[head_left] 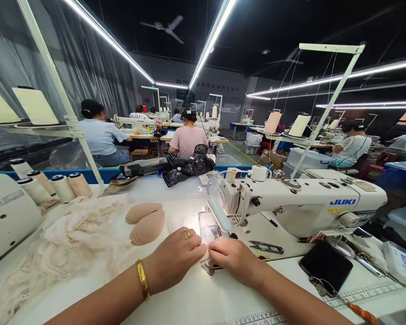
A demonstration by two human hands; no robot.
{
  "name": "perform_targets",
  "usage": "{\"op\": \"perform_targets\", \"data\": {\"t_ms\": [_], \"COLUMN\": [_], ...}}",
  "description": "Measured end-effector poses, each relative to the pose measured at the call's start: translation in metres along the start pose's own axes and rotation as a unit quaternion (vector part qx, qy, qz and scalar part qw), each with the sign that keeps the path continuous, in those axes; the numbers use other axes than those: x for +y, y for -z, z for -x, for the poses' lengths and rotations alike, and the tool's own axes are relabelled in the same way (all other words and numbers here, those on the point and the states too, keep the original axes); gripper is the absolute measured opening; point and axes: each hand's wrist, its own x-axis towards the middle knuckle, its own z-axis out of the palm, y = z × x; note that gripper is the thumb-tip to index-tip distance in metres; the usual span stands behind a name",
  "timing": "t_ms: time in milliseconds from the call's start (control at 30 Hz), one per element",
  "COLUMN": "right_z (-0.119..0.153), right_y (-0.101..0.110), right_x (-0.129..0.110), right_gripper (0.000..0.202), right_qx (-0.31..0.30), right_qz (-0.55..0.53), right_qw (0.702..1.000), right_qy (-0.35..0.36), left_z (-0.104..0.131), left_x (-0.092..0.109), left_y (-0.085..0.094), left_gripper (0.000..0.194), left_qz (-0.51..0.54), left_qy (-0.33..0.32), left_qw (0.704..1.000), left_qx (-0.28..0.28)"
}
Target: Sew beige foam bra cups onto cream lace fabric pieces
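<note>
My left hand [177, 257] and my right hand [235, 259] meet in front of the needle area of a white sewing machine [301, 196]. The fingers of both are pinched together, fingertips nearly touching. Whatever lies between them is too small and bright to make out. A lit lamp arm [219, 214] hangs just above. To the left of my left hand, beige teardrop-shaped pads [148, 225] lie in two overlapping stacks. Cream lace fabric [74, 234] is heaped farther left. Black-handled thread snips [266, 247] rest on the machine bed, right of my right hand.
Thread cones [63, 188] stand at the left behind the lace. Black plastic bags [192, 166] lie at the table's back edge. A dark phone-like slab [325, 266] and a printed ruler [368, 293] are at the right. Several people sit at machines beyond.
</note>
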Motion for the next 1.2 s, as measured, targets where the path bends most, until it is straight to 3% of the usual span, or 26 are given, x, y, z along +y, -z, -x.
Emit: {"op": "perform_targets", "data": {"t_ms": [100,167,333,600,867,1100,1200], "right_z": [0.004,0.008,0.015,0.015,0.016,0.016,0.017], "right_y": [0.006,0.011,0.022,0.029,0.032,0.030,0.027], "right_x": [0.008,0.009,0.009,0.012,0.015,0.015,0.015], "right_gripper": [0.027,0.029,0.032,0.035,0.034,0.031,0.033], "right_qx": [-0.015,-0.026,-0.068,-0.084,-0.097,-0.115,-0.110], "right_qz": [-0.021,-0.050,-0.110,-0.148,-0.163,-0.157,-0.142], "right_qw": [0.999,0.997,0.986,0.979,0.974,0.970,0.971], "right_qy": [-0.022,-0.055,-0.105,-0.114,-0.120,-0.148,-0.161], "left_z": [-0.015,-0.018,-0.016,-0.024,-0.026,-0.025,-0.027], "left_x": [-0.004,-0.002,0.008,0.009,0.012,0.008,0.006], "left_y": [-0.015,-0.025,-0.037,-0.035,-0.040,-0.044,-0.044], "left_gripper": [0.018,0.021,0.022,0.020,0.024,0.024,0.022], "left_qz": [0.002,0.003,0.034,0.082,0.109,0.157,0.162], "left_qy": [0.013,0.036,0.046,0.057,0.066,0.048,0.040], "left_qw": [0.997,0.996,0.998,0.994,0.991,0.985,0.985], "left_qx": [-0.071,-0.081,-0.033,-0.051,-0.034,0.045,0.050]}}
